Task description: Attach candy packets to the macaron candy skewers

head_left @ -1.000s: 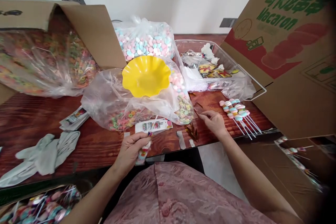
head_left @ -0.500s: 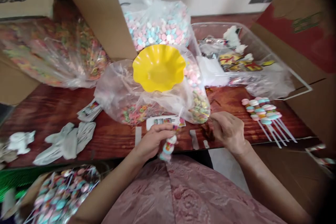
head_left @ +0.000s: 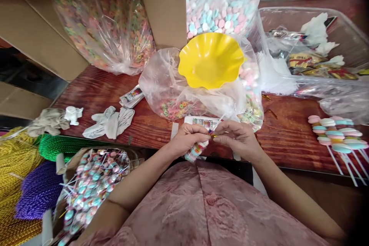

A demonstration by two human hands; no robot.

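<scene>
My left hand [head_left: 190,138] is closed on the gathered neck of a small see-through candy packet [head_left: 197,150], which hangs tilted below the fingers with white, pink and blue sweets inside. Close against it, my right hand [head_left: 238,138] pinches a thin gold twist tie [head_left: 213,135] at that neck. Fingers hide part of the tie, so I cannot tell how far it goes round. Behind both hands lies a white printed label strip [head_left: 198,122]. A yellow wavy-edged bowl [head_left: 211,61] rests on bags of loose candy.
Candy skewers [head_left: 336,134] lie at the right table edge, by a see-through plastic tub [head_left: 305,12]. Left are grey gloves [head_left: 111,121], a small white figure [head_left: 73,114] and a large candy bag [head_left: 109,34] in a carton. Wrapped candies [head_left: 92,184] fill a box below, near metallic cords [head_left: 40,188].
My right hand has come left from the table by the ties to the packet's neck, bringing the gold twist tie. My view has turned left and down.
</scene>
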